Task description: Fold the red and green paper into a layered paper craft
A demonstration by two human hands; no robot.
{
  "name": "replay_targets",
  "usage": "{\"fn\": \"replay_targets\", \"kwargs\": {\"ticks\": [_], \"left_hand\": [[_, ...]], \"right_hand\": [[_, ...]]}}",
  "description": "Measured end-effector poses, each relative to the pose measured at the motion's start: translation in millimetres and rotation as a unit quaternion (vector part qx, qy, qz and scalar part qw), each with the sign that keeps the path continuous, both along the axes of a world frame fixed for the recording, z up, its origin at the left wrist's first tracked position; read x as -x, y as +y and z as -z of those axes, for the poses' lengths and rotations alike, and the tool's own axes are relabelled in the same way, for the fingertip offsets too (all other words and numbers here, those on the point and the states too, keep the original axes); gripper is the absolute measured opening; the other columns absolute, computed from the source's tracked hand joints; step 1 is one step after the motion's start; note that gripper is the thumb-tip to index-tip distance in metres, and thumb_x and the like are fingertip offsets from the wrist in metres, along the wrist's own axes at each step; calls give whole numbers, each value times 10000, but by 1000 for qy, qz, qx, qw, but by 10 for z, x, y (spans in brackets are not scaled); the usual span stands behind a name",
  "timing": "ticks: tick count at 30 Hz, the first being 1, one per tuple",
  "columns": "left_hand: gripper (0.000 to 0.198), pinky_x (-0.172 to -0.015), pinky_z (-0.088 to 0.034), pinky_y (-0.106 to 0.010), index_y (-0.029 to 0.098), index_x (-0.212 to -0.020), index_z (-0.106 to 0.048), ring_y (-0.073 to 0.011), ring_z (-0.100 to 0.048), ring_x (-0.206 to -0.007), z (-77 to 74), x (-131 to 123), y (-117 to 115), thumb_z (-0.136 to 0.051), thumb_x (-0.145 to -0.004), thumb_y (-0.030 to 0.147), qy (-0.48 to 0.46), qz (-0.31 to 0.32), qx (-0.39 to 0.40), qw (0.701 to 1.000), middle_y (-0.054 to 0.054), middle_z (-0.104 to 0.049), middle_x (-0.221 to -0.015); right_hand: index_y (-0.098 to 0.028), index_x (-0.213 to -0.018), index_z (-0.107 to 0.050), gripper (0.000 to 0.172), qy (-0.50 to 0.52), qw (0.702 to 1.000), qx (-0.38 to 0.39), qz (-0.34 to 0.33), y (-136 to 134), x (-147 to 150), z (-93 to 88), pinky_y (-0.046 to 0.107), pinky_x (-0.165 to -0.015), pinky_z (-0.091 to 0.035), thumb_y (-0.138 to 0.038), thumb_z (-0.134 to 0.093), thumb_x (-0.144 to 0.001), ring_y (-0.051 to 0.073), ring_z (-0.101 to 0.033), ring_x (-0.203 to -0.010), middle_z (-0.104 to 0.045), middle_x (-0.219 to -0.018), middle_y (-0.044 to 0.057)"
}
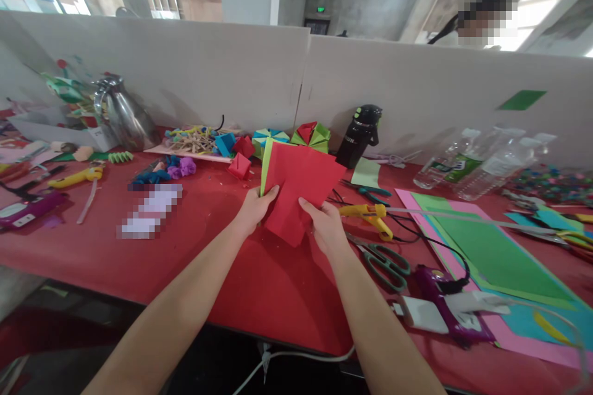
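Both hands hold sheets of red paper (296, 182) above the red tabletop, with yellow-green paper (266, 163) showing along their left edge. My left hand (257, 207) grips the left side, thumb on top and fingers behind. On the lower right side, my right hand (327, 222) pinches the sheets, its fingers partly hidden behind them. Just to the right of that hand lie a yellow glue gun (370, 216) and green-handled scissors (384, 264). Beyond the sheets rest a red and green folded paper piece (312, 134) and a blue and green one (270, 136).
A black bottle (359, 136) and a steel jug (123, 114) stand near the white partition (222, 74). Coloured sheets (504, 253), a purple power strip (463, 315) and plastic bottles (491, 163) occupy the right. Another glue gun (76, 178) lies left. A person (482, 18) is behind the partition.
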State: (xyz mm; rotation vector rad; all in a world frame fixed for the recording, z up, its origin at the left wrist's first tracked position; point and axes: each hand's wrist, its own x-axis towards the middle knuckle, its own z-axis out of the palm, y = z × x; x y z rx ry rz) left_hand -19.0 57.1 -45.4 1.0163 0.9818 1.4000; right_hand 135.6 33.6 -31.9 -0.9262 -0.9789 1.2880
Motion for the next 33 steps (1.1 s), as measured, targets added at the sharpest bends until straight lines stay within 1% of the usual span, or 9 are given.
{"fn": "replay_targets", "kwargs": {"ticks": [3, 7, 11, 17, 21, 24, 26, 29, 33], "left_hand": [[418, -796, -518, -394, 134, -965, -699, -276, -664, -880, -23, -13, -28, -727, -672, 431, 4, 9, 0, 1000, -117, -720, -935], [436, -792, -519, -407, 143, -999, -691, -273, -671, -852, -56, -35, -49, -703, -692, 452, -34, 40, 25, 998, -119, -720, -929], [440, -847, -496, -394, 142, -1010, -689, -268, -664, -896, -40, -27, -17, -649, -732, 481, -61, 19, 40, 997, -119, -717, -948], [440, -884, -465, -383, 140, -993, -694, -271, -643, -950, -2, 10, 9, -666, -717, 481, 13, 1, -18, 1000, -101, -719, -933], [446, -834, -484, -387, 128, -998, -691, -278, -646, -927, 2, 21, 9, -689, -700, 461, 42, -8, -36, 998, -111, -716, -923], [467, -781, -502, -400, 115, -996, -686, -282, -663, -852, 10, 15, 11, -717, -671, 448, 22, 12, -21, 999, -125, -716, -887], [463, -770, -508, -403, 109, -975, -687, -282, -668, -823, 6, 8, 7, -747, -641, 425, 4, 14, -10, 1000, -129, -716, -871], [451, -783, -515, -403, 119, -973, -680, -277, -675, -823, -26, 5, -5, -764, -625, 394, -48, 24, 17, 998, -133, -718, -892], [417, -795, -524, -413, 141, -992, -670, -281, -678, -862, -89, 17, -19, -727, -658, 385, -117, 44, 69, 990, -127, -716, -944]], "right_hand": [[-150, -849, -701, 319, 2, 1000, 17, -20, -12, 18, -2, 385, -811, -506, -325, -778, -593, 225, -663, -804, -717, -904, 79], [-143, -845, -701, 318, -8, 1000, 17, -15, 0, 26, 33, 373, -788, -505, -333, -770, -600, 232, -662, -813, -717, -895, 81], [-160, -833, -701, 312, 19, 1000, 10, -6, 5, 27, 32, 354, -818, -496, -328, -778, -582, 233, -655, -882, -714, -943, 70], [-161, -806, -703, 292, 67, 997, 40, -21, -17, 11, -41, 353, -851, -492, -279, -802, -558, 220, -667, -851, -724, -891, 62], [-153, -827, -708, 301, 73, 995, 53, -36, -16, -6, -34, 361, -867, -496, -262, -808, -565, 209, -672, -823, -724, -904, 66], [-138, -847, -709, 317, 57, 995, 58, -53, -6, -11, -2, 370, -865, -502, -275, -806, -578, 212, -673, -813, -724, -908, 77], [-140, -853, -710, 322, 55, 996, 51, -51, -1, -6, 10, 373, -865, -504, -280, -805, -579, 215, -674, -820, -724, -912, 74], [-158, -856, -712, 316, 60, 997, 31, -38, -2, 8, 5, 368, -877, -504, -277, -802, -577, 216, -672, -859, -723, -933, 61], [-176, -844, -710, 303, 51, 999, 16, 2, -2, 15, -13, 362, -892, -494, -279, -795, -572, 223, -659, -925, -718, -962, 51]]}}
